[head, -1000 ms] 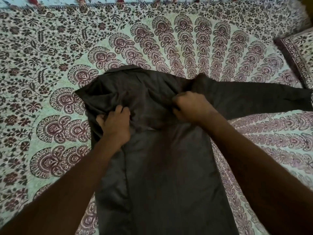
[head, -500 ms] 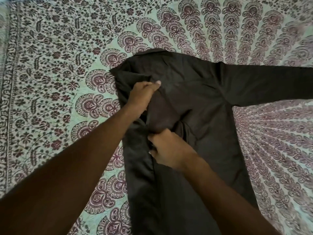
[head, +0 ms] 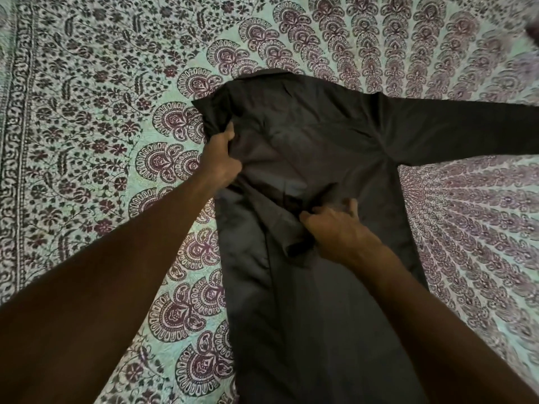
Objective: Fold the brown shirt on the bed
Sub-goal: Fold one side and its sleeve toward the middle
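1. The shirt [head: 335, 158] lies spread on the bed [head: 87, 126], collar end away from the camera and hem toward it, running out of view at the bottom edge.
2. One sleeve [head: 466, 132] stretches flat out to the right, reaching the right edge of the view.
3. On the shirt's left side the cloth is turned in over the body, making a long fold down that edge.
4. The left hand [head: 223, 158] grips a bunch of cloth at the upper left of the shirt, near the shoulder, thumb up and fingers curled into the fabric.
5. The right hand [head: 335, 228] sits at the middle of the shirt, fingers curled and pinching a dark, crumpled fold of cloth just left of it.
6. Between the two hands the fabric is pulled into creases and looks slightly lifted.
7. The bed carries a pale green printed cover with maroon fan-shaped motifs and a flowered border on the left.
8. Both forearms come in from the bottom corners, bare.
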